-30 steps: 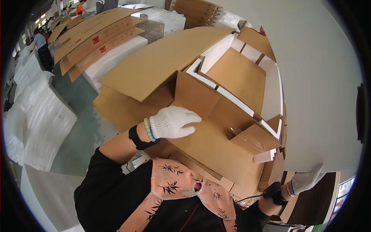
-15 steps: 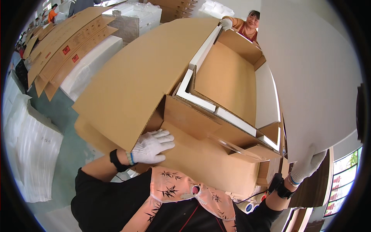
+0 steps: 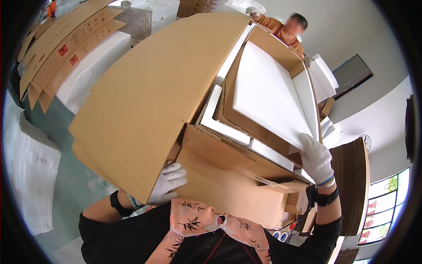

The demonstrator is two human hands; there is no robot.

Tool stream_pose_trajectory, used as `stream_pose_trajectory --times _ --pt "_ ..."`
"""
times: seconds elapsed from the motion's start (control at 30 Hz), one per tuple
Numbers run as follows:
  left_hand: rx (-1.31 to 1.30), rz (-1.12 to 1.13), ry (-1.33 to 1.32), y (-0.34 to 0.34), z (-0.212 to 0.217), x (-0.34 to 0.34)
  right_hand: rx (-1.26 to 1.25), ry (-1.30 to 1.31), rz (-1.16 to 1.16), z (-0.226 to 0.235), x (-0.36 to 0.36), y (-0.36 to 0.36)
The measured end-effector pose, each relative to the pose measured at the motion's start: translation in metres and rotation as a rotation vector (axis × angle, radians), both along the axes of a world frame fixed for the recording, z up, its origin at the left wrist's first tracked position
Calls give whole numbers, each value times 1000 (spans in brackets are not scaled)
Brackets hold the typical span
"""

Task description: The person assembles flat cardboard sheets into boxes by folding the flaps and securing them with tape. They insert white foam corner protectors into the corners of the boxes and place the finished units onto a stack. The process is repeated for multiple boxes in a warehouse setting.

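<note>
A large open cardboard box point(image 3: 211, 149) stands before me, with white foam strips point(image 3: 272, 154) along its inner edges. Within the inner tray lies a white foam sheet point(image 3: 270, 90), slightly askew, with brown cardboard showing at its left. My gloved right hand point(image 3: 316, 160) holds the sheet at its near right corner, thumb hidden. My gloved left hand point(image 3: 169, 180) grips the edge of the wide left flap point(image 3: 149, 92), which covers part of the hand. Clear tape or film point(image 3: 259, 176) stretches over the box's near right part.
A co-worker point(image 3: 288, 33) with gloved hands stands at the box's far end. Flat printed cartons point(image 3: 61, 48) and wrapped white stacks point(image 3: 33, 171) are at the left. Tape rolls point(image 3: 281, 235) lie near my right elbow; a brown cardboard stack point(image 3: 349, 189) stands at the right.
The white sheet has come down from upright at the right into the box. My right hand has moved left with it; my left hand has shifted slightly down and left to the flap edge.
</note>
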State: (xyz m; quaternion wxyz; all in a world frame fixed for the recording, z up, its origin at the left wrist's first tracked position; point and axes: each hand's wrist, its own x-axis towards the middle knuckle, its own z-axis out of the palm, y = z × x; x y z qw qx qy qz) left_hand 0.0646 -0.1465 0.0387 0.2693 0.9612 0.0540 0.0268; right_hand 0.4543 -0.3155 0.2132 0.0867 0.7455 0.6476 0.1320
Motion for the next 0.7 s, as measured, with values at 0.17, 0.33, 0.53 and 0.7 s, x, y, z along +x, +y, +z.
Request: stream_pose_trajectory --times 0.17,0.33,0.53,0.7 --pt "-56 12 -69 3 6 5 -654 245 108 -26 41 31" --pt "-19 107 -310 -4 -20 1 -1013 128 122 -9 -46 142" --pt "-4 170 -300 -18 -18 5 -1029 221 282 -142 38 142" --pt "84 368 -244 -56 -16 -4 -1112 268 441 -109 52 134"
